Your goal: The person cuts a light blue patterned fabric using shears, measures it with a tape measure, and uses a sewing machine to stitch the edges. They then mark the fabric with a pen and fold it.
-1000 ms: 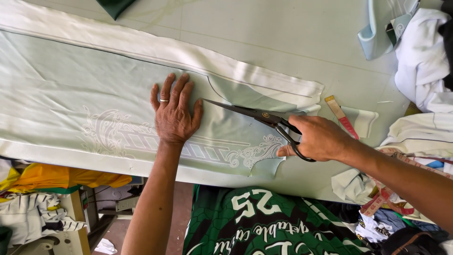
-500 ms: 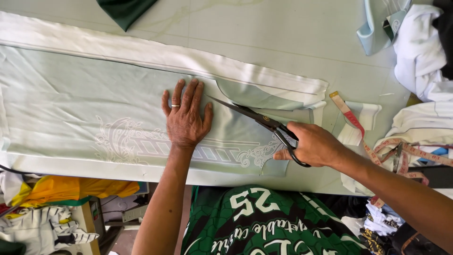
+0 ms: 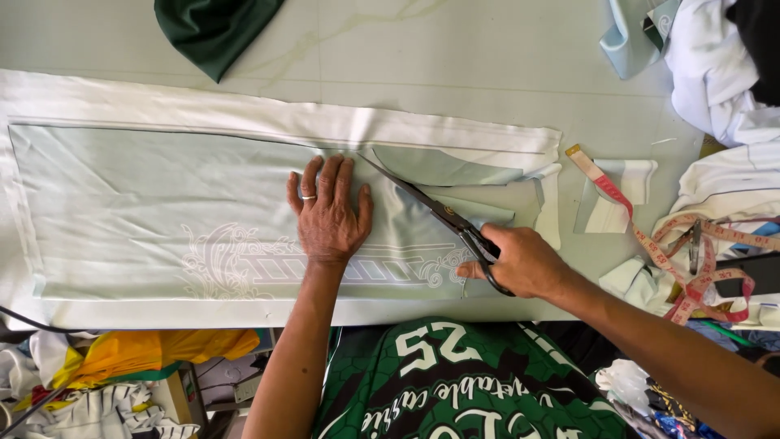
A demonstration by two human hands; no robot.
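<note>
pale green fabric point(image 3: 146, 203): flat, white print | left hand point(image 3: 327, 213): flat, released, pressing | right hand point(image 3: 520, 262): grasping scissors point(image 3: 431, 213)

Pale table point(image 3: 455, 57) under a long white fabric strip point(image 3: 244, 114), dark green cloth point(image 3: 213, 28), measuring tape point(image 3: 650, 236).

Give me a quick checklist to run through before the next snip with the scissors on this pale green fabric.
1. Left hand flat on the pale green fabric, holding it down: ok.
2. Left fingers out of the blade path: cannot tell; the scissors tip lies very close to them.
3. Right hand gripping the scissors handles: ok.
4. Fabric smooth ahead of the blades: ok, only faint creases.
5. Measuring tape away from the cut: ok, it lies off to the right on the table.
6. Marked cutting line visible: cannot tell.
</note>
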